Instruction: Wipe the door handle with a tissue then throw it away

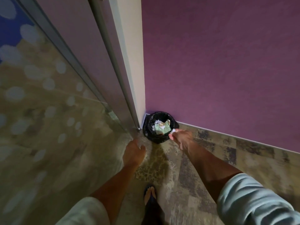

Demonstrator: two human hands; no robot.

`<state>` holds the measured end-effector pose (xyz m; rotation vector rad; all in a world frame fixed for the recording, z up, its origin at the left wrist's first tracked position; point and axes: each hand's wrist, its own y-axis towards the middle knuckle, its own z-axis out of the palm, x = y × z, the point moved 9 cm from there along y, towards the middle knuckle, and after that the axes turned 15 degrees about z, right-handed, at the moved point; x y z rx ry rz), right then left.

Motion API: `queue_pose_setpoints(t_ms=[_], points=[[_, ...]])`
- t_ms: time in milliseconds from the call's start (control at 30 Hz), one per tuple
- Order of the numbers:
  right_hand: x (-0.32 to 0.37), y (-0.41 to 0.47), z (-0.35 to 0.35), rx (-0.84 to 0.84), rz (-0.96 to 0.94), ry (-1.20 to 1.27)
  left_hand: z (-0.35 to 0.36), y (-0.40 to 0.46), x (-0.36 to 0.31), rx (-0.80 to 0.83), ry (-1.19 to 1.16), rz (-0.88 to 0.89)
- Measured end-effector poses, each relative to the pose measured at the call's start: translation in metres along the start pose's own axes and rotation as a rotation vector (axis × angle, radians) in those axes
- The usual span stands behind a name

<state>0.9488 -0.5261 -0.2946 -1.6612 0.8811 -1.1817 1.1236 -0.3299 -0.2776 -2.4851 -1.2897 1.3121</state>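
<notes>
Tissue (173, 131), small, white and scrunched up, sits pinched in the fingertips of the right hand (181, 138). It is right at the near right edge of the bin (159, 127), just over the rim. The bin is little and round with a black bag in it. It stands on the floor in the corner, where the purple wall (219, 62) meets the cream edge of the wall (129, 46). It touches or nearly touches both. Inside the bin lie bits of white paper and a pale green piece.

The left hand (134, 151) holds nothing. Its fingers are loose and a bit spread, and it hangs over the floor, near the bottom of the metal door frame (113, 62) and a little apart from the bin.

Glass door (48, 95) fills the left side and shines with pale round spots. The floor (211, 151) is brown and grey with blotchy patches. A white strip runs along the bottom of the purple wall. There is open floor to the right of the bin and in front of it. One foot in a dark sandal (150, 194) stands on the floor between the two arms. Both arms have light sleeves (253, 202) rolled up.
</notes>
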Motion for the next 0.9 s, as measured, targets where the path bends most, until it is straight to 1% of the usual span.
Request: queue_pose_setpoints(t_ms=[133, 167, 333, 400, 467, 533, 600, 667, 733, 833, 900], points=[[0.014, 0.022, 0.012, -0.081, -0.001, -0.065, 0.003, 0.016, 0.007, 0.003, 0.014, 0.024], [0.018, 0.026, 0.014, -0.074, -0.005, -0.084, 0.002, 0.016, 0.005, -0.001, 0.017, 0.036], [0.028, 0.042, 0.035, -0.109, 0.017, -0.025, 0.005, 0.029, 0.014, 0.001, 0.057, 0.057], [0.032, 0.044, 0.038, -0.091, 0.024, -0.014, 0.009, 0.031, 0.013, 0.022, 0.084, 0.086], [0.040, 0.051, 0.038, -0.007, 0.014, -0.013, 0.014, 0.033, 0.009, 0.039, 0.090, 0.103], [0.047, 0.056, 0.046, 0.046, 0.031, 0.053, 0.014, 0.037, 0.014, 0.041, 0.082, 0.095], [0.059, 0.056, 0.054, 0.054, 0.010, 0.105, 0.013, 0.039, 0.017, 0.044, 0.079, 0.092], [0.065, 0.065, 0.060, -0.035, 0.015, 0.072, 0.010, 0.040, 0.023, 0.038, 0.087, 0.085], [0.077, 0.063, 0.066, -0.091, -0.025, -0.030, 0.008, 0.044, 0.029, 0.030, 0.080, 0.076], [0.083, 0.056, 0.068, -0.093, -0.063, 0.006, 0.007, 0.045, 0.030, 0.004, 0.072, 0.077], [0.079, 0.053, 0.069, -0.080, -0.054, 0.031, 0.005, 0.045, 0.026, -0.006, 0.096, 0.080]])
